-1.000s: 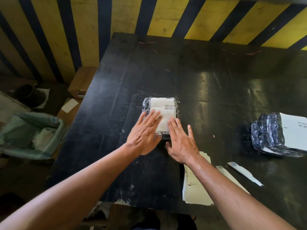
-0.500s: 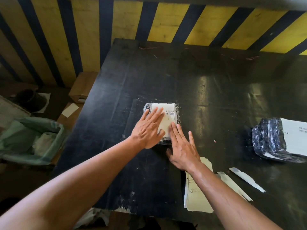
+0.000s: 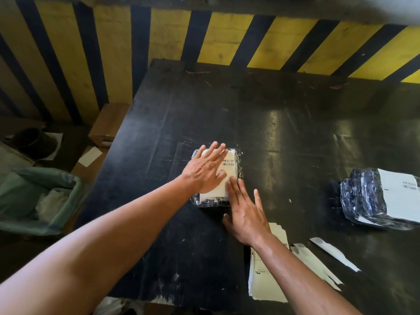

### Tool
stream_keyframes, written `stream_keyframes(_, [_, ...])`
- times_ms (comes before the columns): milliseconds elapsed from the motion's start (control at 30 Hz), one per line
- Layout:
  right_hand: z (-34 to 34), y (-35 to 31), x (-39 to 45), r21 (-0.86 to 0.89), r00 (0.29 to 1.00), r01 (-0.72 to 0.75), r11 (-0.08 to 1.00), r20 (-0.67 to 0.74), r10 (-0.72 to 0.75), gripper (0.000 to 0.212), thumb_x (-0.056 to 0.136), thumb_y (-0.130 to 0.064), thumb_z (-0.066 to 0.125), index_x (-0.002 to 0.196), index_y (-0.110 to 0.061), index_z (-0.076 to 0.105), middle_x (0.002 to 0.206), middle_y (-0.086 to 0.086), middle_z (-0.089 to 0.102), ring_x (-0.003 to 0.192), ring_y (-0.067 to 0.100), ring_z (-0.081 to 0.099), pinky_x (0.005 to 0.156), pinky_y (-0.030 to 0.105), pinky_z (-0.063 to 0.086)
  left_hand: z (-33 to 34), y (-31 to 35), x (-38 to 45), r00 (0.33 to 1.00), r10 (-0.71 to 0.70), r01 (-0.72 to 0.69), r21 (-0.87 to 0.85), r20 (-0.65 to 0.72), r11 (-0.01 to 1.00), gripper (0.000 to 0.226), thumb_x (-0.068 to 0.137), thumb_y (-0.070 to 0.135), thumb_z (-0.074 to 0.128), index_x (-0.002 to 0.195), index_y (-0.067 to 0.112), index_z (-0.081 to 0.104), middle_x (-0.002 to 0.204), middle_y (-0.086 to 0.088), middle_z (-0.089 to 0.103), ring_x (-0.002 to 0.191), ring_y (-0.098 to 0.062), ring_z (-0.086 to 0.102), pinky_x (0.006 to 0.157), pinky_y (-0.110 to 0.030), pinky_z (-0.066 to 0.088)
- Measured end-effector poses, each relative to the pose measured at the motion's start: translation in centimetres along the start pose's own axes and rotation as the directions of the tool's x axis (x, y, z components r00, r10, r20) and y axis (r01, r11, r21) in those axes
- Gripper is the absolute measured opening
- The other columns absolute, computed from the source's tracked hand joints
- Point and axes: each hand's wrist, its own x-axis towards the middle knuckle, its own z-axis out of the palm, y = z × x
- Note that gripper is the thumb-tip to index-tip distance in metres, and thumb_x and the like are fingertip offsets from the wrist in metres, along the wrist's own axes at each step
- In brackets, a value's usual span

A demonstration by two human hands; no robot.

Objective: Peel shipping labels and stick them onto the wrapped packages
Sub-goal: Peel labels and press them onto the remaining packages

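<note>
A small package wrapped in clear film (image 3: 240, 176) lies flat in the middle of the black table (image 3: 284, 137), with a white barcoded shipping label (image 3: 229, 165) on its top. My left hand (image 3: 205, 170) lies flat on the label with straight fingers pointing away from me. My right hand (image 3: 245, 210) rests flat beside it, its fingertips on the package's near right corner and its palm on the table. A stack of label sheets (image 3: 266, 276) lies under my right forearm near the front edge.
A bigger dark wrapped package (image 3: 363, 198) with a white label (image 3: 402, 192) sits at the right edge. Peeled backing strips (image 3: 334, 256) lie right of the sheets. Left of the table are a green-lined bin (image 3: 34, 196) and a cardboard box (image 3: 109, 126). A yellow-black striped wall stands behind.
My left hand has slid farther up the label toward its far edge. My right hand has stayed at the near right corner.
</note>
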Motion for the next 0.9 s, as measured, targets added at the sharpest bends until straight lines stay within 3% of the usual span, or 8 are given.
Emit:
stream_keyframes(267, [-0.4,0.4,0.2,0.044,0.999,0.038,0.998,-0.018,-0.037,0.09,0.1,-0.041,0.049,0.167,-0.019,-0.006,0.174,-0.005,-0.018,0.16,0.014,-0.018,0.131,0.05,0.003,-0.1,-2.2,0.6,0.963,-0.261,0.267,-0.101,0.063,0.959,0.078,0.108,0.058,0.024,0.168,0.017,-0.004,0.175,-0.005,-0.017,0.162,-0.022,-0.014,0.131,-0.049,-0.006])
stream_keyframes(333, [-0.5,0.7,0.4,0.204,0.986,0.055,0.977,-0.163,-0.022,0.079,0.095,-0.042,0.054,0.164,-0.018,0.024,0.176,0.002,0.01,0.161,0.019,0.01,0.127,0.044,0.024,-0.1,-2.9,-0.7,0.915,-0.4,0.398,-0.299,0.058,0.867,0.083,0.104,0.061,0.038,0.169,0.017,0.008,0.177,-0.008,-0.003,0.164,-0.026,0.004,0.131,-0.049,0.011])
stream_keyframes(433, [-0.8,1.5,1.4,0.463,0.909,-0.089,0.882,-0.324,0.261,0.07,0.09,-0.044,0.062,0.152,-0.016,0.046,0.156,0.007,0.041,0.142,0.024,0.044,0.113,0.039,0.046,1.3,-3.1,-4.0,0.802,-0.58,0.547,-0.561,0.14,0.621,0.086,0.094,0.069,0.052,0.162,0.02,0.031,0.162,-0.011,0.041,0.144,-0.03,0.049,0.115,-0.047,0.042])
stream_keyframes(500, [-1.2,2.1,2.9,0.603,0.905,-0.276,0.749,-0.099,0.414,0.068,0.094,-0.049,0.065,0.151,-0.016,0.047,0.15,0.008,0.048,0.137,0.026,0.049,0.11,0.038,0.043,2.5,-2.5,-6.7,0.762,-0.613,0.587,-0.621,0.208,0.519,0.086,0.091,0.074,0.057,0.156,0.019,0.042,0.142,-0.007,0.063,0.126,-0.026,0.064,0.104,-0.041,0.049])
stream_keyframes(567, [-1.6,2.5,4.5,0.586,0.898,-0.402,0.704,0.102,0.428,0.063,0.094,-0.056,0.065,0.139,-0.014,0.057,0.141,0.011,0.061,0.126,0.03,0.058,0.101,0.037,0.046,3.4,-1.3,-8.7,0.75,-0.602,0.584,-0.702,0.274,0.408,0.077,0.092,0.07,0.062,0.148,0.02,0.052,0.121,-0.001,0.074,0.102,-0.02,0.075,0.094,-0.037,0.055])
stream_keyframes(700, [-2.4,3.0,6.1,0.639,0.862,-0.461,0.616,0.156,0.483,0.068,0.09,-0.055,0.071,0.141,-0.011,0.059,0.137,0.006,0.065,0.124,0.03,0.061,0.1,0.037,0.049,3.7,0.8,-9.7,0.751,-0.61,0.475,-0.849,0.254,0.231,0.048,0.096,0.051,0.07,0.134,0.02,0.066,0.087,0.003,0.075,0.067,-0.011,0.073,0.089,-0.044,0.063])
stream_keyframes(800, [-3.3,3.3,6.9,0.779,0.836,-0.445,0.441,0.185,0.517,0.078,0.073,-0.066,0.079,0.127,-0.01,0.067,0.125,0.007,0.072,0.113,0.029,0.069,0.087,0.035,0.052,2.6,0.9,-8.9,0.71,-0.668,0.421,-0.894,0.222,0.15,0.043,0.095,0.052,0.072,0.122,0.018,0.071,0.083,-0.001,0.075,0.066,-0.014,0.068,0.086,-0.046,0.064])
stream_keyframes(900, [-5.1,3.4,7.4,0.885,0.844,-0.367,0.285,0.189,0.502,0.054,0.075,-0.057,0.085,0.103,-0.013,0.072,0.096,0.003,0.075,0.086,0.02,0.068,0.07,0.031,0.049,0.6,0.9,-7.8,0.681,-0.712,0.379,-0.915,0.174,0.139,0.05,0.093,0.056,0.072,0.123,0.016,0.072,0.09,-0.004,0.076,0.066,-0.014,0.068,0.078,-0.04,0.064])
